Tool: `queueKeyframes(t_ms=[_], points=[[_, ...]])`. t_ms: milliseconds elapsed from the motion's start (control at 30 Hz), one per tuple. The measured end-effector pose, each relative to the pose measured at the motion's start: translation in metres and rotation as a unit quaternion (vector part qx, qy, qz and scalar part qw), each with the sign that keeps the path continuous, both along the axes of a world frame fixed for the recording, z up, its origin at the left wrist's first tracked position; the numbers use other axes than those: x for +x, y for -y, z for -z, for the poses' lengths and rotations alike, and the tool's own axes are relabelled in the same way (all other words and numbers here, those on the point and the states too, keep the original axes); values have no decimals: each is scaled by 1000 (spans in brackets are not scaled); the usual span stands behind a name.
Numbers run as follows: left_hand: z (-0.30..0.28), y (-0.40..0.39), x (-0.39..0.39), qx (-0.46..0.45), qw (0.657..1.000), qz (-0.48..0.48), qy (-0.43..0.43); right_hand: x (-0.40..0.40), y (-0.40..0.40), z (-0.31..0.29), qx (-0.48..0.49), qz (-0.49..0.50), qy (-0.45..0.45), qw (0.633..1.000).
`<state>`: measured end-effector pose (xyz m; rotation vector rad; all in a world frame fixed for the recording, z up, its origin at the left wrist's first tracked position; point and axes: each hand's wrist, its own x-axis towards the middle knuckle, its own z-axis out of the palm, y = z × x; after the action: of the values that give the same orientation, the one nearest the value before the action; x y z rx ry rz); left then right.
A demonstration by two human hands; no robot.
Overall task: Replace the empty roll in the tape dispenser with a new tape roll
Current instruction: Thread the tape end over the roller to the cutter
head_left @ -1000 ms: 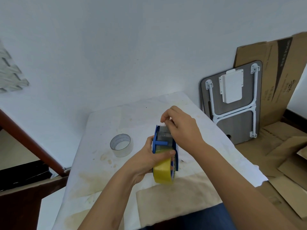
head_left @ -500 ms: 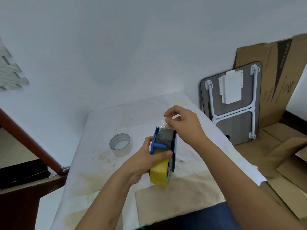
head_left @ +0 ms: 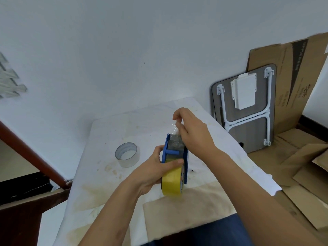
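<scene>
Pinching tape end (head_left: 177, 129), right hand (head_left: 192, 131); left hand (head_left: 156, 170) clasps dispenser (head_left: 175, 153).

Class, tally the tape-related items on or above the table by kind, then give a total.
Tape dispenser: 1
Yellow tape roll: 1
Empty roll: 1
Total: 3
</scene>
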<state>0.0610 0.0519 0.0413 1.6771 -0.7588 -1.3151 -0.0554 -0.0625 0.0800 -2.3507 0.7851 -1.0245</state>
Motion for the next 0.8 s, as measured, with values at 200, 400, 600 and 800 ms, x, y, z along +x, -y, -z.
queueKeyframes(t_ms=[200, 400, 600, 800], points=[[-2, -1, -2, -10, 1000, 9, 13, 1, 2, 1, 49, 20, 48, 997], [2, -1, -3, -9, 999, 12, 28, 0, 5, 2, 67, 25, 48, 996], [5, 0, 1, 3, 999, 19, 41, -1, 5, 0, 153, 17, 60, 986], [3, -3, 6, -8, 999, 22, 30, -3, 7, -8, 257, -5, 81, 963]])
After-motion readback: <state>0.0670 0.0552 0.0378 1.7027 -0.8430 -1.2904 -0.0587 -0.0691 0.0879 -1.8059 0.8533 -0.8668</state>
